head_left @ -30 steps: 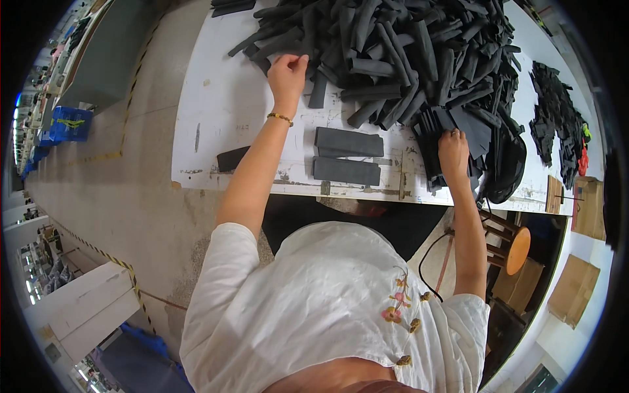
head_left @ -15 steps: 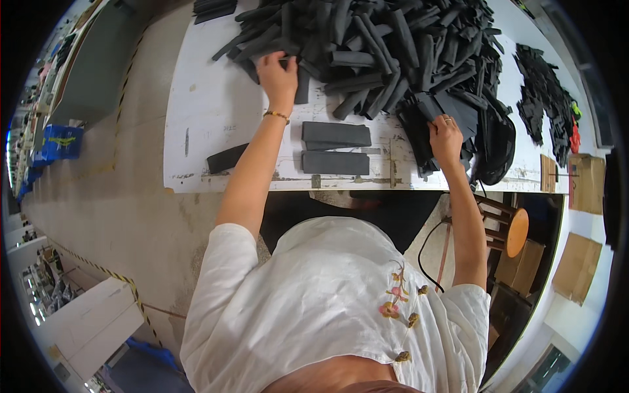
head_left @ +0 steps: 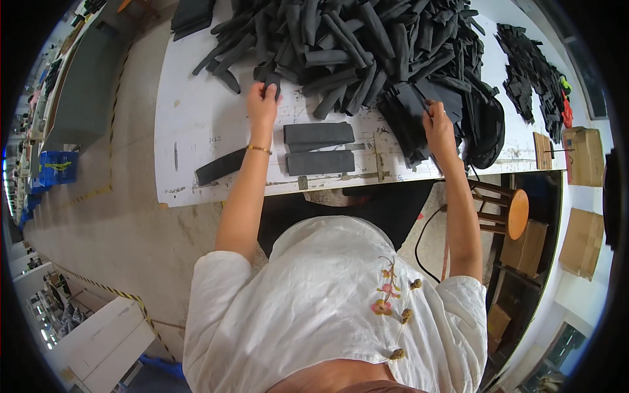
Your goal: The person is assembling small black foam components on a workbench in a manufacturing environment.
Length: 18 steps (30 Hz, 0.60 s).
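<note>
My left hand (head_left: 262, 108) is closed around the end of a dark grey fabric strip (head_left: 272, 81) at the near edge of a large heap of similar strips (head_left: 341, 52). On the right, my right hand (head_left: 439, 131) has its fingers bent against the edge of a flat dark piece (head_left: 419, 98) in a fanned stack. Between my hands, closer to me, lie two flat dark strips: an upper one (head_left: 318, 135) that looks folded, and a lower one (head_left: 320, 162). A single curved strip (head_left: 219, 168) rests left of them, partly behind my left forearm.
A white worktable (head_left: 187, 111) holds everything. At its right stand a black bag (head_left: 486, 131) and another dark heap (head_left: 524, 72); a dark stack (head_left: 192, 16) sits far left. A wooden stool (head_left: 516, 213) and cardboard boxes (head_left: 582, 242) are beyond the right side. A cable (head_left: 419, 255) hangs below.
My left hand has gone from spread fingers at the heap to gripping a strip, drawn slightly toward me. My right hand's fingers have shifted at the stack. The whole view has tilted a little.
</note>
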Available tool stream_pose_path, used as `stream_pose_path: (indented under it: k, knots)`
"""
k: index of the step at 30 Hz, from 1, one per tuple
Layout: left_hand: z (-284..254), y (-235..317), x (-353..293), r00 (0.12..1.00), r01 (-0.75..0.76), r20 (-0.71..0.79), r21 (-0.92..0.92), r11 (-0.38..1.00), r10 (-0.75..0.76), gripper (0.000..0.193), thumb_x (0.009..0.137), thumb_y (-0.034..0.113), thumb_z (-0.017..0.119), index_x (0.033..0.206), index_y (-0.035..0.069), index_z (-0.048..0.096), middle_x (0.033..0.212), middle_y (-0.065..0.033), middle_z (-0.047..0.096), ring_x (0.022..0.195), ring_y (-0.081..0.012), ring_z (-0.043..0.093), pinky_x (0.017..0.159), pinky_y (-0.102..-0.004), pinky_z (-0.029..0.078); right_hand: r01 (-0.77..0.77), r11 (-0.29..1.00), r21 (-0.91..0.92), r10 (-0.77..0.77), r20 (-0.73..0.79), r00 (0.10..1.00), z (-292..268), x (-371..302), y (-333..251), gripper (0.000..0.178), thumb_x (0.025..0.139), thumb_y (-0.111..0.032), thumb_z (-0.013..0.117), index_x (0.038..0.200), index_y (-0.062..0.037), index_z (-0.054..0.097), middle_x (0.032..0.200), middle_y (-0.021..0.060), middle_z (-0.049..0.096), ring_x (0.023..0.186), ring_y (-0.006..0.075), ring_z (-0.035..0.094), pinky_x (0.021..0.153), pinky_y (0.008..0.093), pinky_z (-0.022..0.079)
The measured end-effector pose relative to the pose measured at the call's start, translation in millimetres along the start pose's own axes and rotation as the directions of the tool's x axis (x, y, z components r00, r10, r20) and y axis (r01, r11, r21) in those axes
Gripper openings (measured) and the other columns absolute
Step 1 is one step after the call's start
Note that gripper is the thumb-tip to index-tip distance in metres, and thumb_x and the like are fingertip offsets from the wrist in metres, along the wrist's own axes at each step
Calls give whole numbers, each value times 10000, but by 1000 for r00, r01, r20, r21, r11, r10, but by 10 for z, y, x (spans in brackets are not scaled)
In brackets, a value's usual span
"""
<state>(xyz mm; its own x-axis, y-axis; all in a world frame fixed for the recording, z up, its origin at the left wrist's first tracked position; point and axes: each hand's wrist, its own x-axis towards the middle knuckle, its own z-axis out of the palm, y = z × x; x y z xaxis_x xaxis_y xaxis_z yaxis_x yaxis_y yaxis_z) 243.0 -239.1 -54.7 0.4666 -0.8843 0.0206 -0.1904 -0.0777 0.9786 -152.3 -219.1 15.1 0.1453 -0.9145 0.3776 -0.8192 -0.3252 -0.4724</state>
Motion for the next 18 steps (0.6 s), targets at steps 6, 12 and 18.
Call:
stream_pose_path:
  k: [6,12,18]
  knots:
    - [-164,238,-523,933,358,277,-645,675,-229,198,988,185,531,990,-9,495,756,-107,590,541,-116,475,510,-250,391,-16,996,91,5,127,992,-143,71,-377,293,831,-114,702,855,11,438,815,138,462,722,330,464,680,369,420]
    - [-198,323,-876,797,598,600,-800,44,74,305,983,178,543,1201,-33,515,837,-94,585,629,-143,509,637,-261,424,-234,873,428,86,337,937,-83,-2,-706,363,750,-193,809,909,-9,540,986,90,538,882,176,514,801,279,420]
    - [55,770,-1246,784,534,607,-766,359,128,356,818,-53,583,1170,-7,547,1118,-140,613,1029,-293,608,904,-407,501,-195,676,711,-20,282,959,179,-166,-1100,222,699,-32,821,799,-11,623,1055,64,539,989,130,527,846,234,393]
